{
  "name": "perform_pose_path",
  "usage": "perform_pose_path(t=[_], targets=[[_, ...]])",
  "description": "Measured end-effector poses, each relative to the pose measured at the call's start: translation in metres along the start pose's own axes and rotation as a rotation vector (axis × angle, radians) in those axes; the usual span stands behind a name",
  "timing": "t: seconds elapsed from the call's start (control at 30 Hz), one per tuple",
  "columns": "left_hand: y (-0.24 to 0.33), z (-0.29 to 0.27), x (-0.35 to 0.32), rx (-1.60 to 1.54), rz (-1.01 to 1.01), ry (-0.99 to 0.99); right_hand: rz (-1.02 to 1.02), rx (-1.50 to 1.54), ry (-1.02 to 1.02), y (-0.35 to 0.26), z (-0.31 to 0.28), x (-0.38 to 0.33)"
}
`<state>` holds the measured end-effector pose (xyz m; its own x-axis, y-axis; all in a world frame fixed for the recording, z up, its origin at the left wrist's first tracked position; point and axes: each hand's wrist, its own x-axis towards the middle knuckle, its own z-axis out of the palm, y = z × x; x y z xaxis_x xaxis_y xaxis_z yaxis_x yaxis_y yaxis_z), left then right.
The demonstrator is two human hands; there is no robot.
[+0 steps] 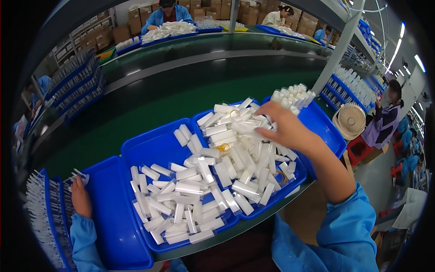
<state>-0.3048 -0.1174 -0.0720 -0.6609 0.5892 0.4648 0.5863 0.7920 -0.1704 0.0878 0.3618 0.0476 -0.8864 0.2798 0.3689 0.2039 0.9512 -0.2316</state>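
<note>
My right hand (284, 126) reaches over a blue tray (299, 177) piled with small white wrapped tubes (240, 149); its fingers curl down onto the tubes at the tray's far side, and whether it holds one I cannot tell. My left hand (80, 196) rests at the far left, fingertips on small clear pieces (78, 176) at the edge of a rack. Between the hands lies a second blue tray (149, 145) full of the same white wrapped tubes (181, 204), and a bare blue tray (113, 217) beside my left hand.
A rack of thin white parts (43, 213) fills the lower left. Another blue tray (324, 131) with clear-capped tubes (292, 96) sits at right. A green conveyor belt (149, 104) runs behind. A small fan (350, 120) and a seated person (385, 120) are at right; more people work across the belt.
</note>
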Motion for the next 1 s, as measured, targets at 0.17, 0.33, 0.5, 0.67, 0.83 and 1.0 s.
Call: perform_pose_path(t=[0.17,0.33,0.5,0.67,0.83,1.0], targets=[[0.003,-0.032,-0.003,-0.261,0.089,0.069,-0.187,-0.124,-0.171,-0.038,0.042,0.040],[0.046,-0.092,-0.037,-0.859,-0.201,-0.077,-0.302,-0.288,-0.362,-0.041,0.060,0.070],[0.063,-0.104,-0.076,-0.697,-0.108,-0.162,-0.332,-0.226,-0.127,-0.047,0.070,0.063],[0.089,-0.134,-0.089,-0.595,-0.107,-0.095,-0.227,0.231,-0.024,-0.089,0.038,0.035],[0.164,-0.183,-0.108,-1.172,0.125,0.082,0.196,1.351,-0.280,-0.149,0.023,-0.035],[0.238,-0.191,-0.094,-1.712,0.206,-0.042,0.494,1.798,-0.264,-0.167,0.041,-0.055]])
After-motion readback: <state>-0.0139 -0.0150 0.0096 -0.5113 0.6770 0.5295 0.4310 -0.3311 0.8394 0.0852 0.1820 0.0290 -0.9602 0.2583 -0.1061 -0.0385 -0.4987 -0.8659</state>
